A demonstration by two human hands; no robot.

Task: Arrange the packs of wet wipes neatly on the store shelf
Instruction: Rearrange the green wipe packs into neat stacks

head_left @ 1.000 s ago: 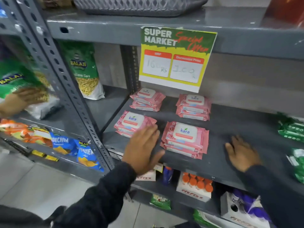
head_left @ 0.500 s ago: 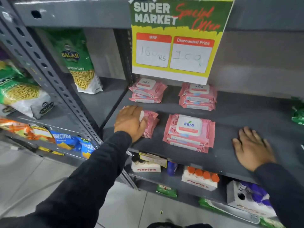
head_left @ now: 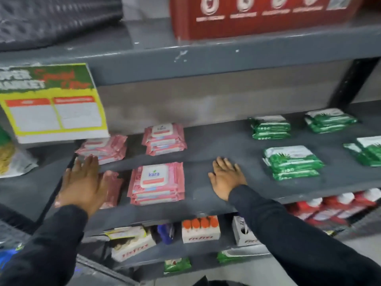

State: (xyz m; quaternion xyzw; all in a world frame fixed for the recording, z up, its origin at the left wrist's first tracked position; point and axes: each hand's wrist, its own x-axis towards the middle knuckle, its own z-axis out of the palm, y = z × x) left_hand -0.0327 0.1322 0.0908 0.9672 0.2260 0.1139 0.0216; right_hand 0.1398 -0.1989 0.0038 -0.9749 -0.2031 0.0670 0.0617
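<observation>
A grey metal shelf (head_left: 206, 203) carries the goods, and a red carton (head_left: 257, 17) stands on the board above it. A yellow and green offer sign (head_left: 53, 104) hangs at the far left and hides part of what is behind. On the left half of the shelf lie four stacks of pink Kara wet wipes in two rows: a far left stack (head_left: 107, 148), a far right stack (head_left: 165, 139), a near right stack (head_left: 157, 183) and a near left stack (head_left: 112, 188). Green wipe packs (head_left: 292, 163) lie on the right half, well apart from the pink ones, with a bare strip between, probably so the two kinds stay separate. The person's left hand (head_left: 82, 182) is open and flat, with spread fingers, over the near left stack and covers most of it; it seems to press or push this stack into line with its neighbour, but it grips nothing. The right hand (head_left: 226, 178) is also open, palm down on the bare shelf near the front edge, I think only for support.
</observation>
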